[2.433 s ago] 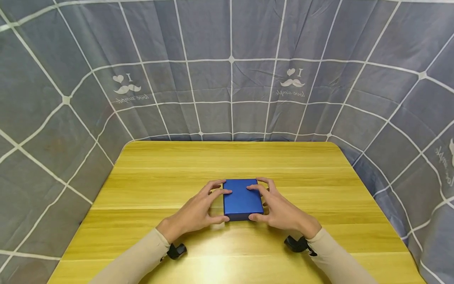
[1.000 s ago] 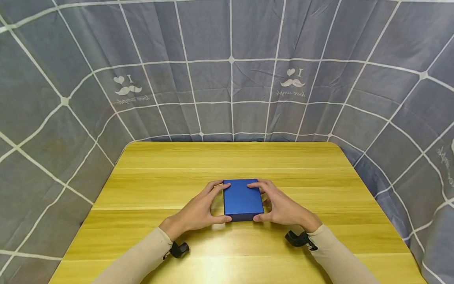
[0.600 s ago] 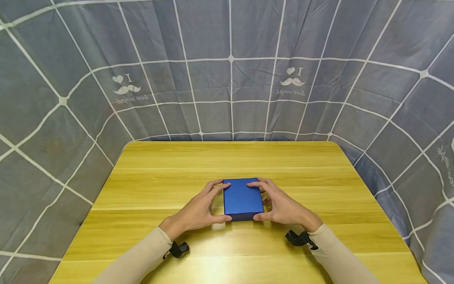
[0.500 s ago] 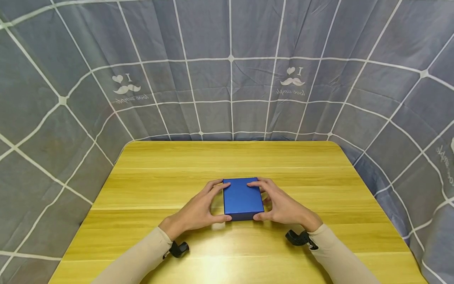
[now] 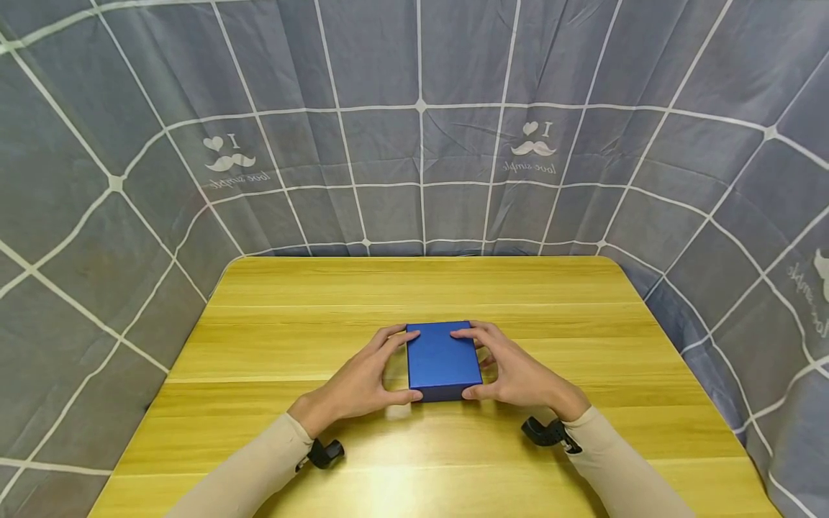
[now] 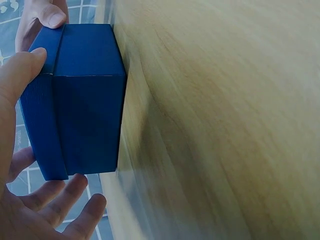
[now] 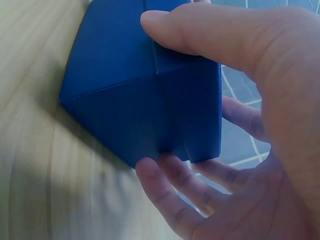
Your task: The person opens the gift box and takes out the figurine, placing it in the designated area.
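Observation:
A blue lidded box (image 5: 443,357) stands on the table in front of me. My left hand (image 5: 358,383) grips its lid (image 6: 40,115) from the left, thumb on the near side and fingers toward the far corner. From the right, my right hand (image 5: 523,375) holds the lid the same way, its thumb tip near the seam in the right wrist view. Below the seam, the base (image 6: 89,122) rests on the wood. Several fingers of each hand hang beside the box wall. The inside of the box is hidden.
The yellow wood-grain table (image 5: 414,288) has rounded far corners. A grey curtain (image 5: 414,72) with white grid lines surrounds it on the far side and both flanks. Black wrist devices (image 5: 326,454) sit under both sleeves.
Both index fingers shifted from the lid's top toward its far corners, and the right thumb slid slightly right. Since then the lid's far edge has risen a little, mostly at the right.

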`<state>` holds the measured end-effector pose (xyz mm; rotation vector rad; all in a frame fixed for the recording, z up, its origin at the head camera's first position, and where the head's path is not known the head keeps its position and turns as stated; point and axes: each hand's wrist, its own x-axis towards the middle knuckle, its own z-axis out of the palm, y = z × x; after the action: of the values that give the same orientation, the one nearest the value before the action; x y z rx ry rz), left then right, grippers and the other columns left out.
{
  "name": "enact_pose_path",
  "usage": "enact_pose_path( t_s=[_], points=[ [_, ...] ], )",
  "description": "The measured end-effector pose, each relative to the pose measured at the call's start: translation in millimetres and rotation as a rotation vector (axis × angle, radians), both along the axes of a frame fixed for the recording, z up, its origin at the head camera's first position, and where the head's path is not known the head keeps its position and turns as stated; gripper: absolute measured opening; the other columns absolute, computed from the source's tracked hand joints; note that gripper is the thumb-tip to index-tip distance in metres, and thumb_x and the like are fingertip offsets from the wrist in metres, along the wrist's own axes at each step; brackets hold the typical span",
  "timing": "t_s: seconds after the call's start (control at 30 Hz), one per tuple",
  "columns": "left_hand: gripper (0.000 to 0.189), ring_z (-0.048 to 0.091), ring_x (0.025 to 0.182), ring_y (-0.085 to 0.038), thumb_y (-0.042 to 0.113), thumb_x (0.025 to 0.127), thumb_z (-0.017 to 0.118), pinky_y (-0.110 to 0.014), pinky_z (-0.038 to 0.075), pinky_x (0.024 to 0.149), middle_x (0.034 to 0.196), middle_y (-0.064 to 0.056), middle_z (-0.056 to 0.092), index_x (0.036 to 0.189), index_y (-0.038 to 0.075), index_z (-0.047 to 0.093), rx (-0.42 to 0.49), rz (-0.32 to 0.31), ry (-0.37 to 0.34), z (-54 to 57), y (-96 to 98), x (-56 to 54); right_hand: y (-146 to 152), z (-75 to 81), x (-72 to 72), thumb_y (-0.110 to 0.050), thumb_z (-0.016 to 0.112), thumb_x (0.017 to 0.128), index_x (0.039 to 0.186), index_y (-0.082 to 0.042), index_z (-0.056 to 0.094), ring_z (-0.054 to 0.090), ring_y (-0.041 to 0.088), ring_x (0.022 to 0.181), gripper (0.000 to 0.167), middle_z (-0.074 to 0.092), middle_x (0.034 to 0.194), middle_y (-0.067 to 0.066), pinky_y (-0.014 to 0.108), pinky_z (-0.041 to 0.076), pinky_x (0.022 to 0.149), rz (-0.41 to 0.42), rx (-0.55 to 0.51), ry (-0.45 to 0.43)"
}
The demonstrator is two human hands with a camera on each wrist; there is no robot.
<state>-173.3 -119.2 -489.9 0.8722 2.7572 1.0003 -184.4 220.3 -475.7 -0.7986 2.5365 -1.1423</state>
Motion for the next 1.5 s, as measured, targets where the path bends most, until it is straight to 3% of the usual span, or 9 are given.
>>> enact_pose_path(
  t_s=[0.7, 1.03, 1.37, 1.5],
  points=[
    [0.105, 0.058, 0.161, -0.042, 0.064, 0.096, 0.093, -0.065, 0.056, 0.124, 0.187, -0.01, 0.038, 0.182, 0.035, 0.04, 0.013, 0.003, 0.018, 9.9, -0.1, -1.6, 3, 9.5, 0.4, -0.033, 0.101, 0.095, 0.176, -0.032, 0.048, 0.059, 0.039, 0.147, 0.097, 0.027, 0.189, 0.023, 0.057, 0.065, 0.113, -0.003, -0.037, 0.001],
    [0.104, 0.057, 0.162, -0.042, 0.063, 0.097, 0.093, -0.066, 0.056, 0.124, 0.188, -0.01, 0.035, 0.182, 0.035, 0.039, 0.018, 0.001, 0.032, 14.8, -0.8, -1.4, 2, 15.3, 2.3, -0.034, 0.101, 0.095, 0.178, -0.029, 0.046, 0.065, 0.041, 0.144, 0.099, 0.029, 0.189, 0.024, 0.064, 0.064, 0.113, -0.007, -0.052, 0.023],
    [0.106, 0.06, 0.159, -0.045, 0.057, 0.096, 0.096, -0.066, 0.058, 0.121, 0.189, -0.011, 0.034, 0.182, 0.033, 0.039, 0.032, 0.005, 0.057, 21.6, -2.2, -1.0, -3, 15.5, 3.8, -0.022, 0.104, 0.091, 0.183, -0.021, 0.037, 0.061, 0.04, 0.149, 0.114, 0.028, 0.191, 0.021, 0.054, 0.065, 0.113, -0.024, -0.112, 0.066],
    [0.106, 0.059, 0.16, -0.046, 0.052, 0.096, 0.097, -0.067, 0.057, 0.123, 0.189, -0.011, 0.033, 0.182, 0.032, 0.04, 0.056, 0.006, 0.068, 24.1, -4.1, -2.6, -6, 16.9, 2.4, -0.024, 0.102, 0.094, 0.184, -0.018, 0.035, 0.061, 0.043, 0.152, 0.113, 0.027, 0.192, 0.021, 0.053, 0.065, 0.114, -0.035, -0.124, 0.073]
  ],
)
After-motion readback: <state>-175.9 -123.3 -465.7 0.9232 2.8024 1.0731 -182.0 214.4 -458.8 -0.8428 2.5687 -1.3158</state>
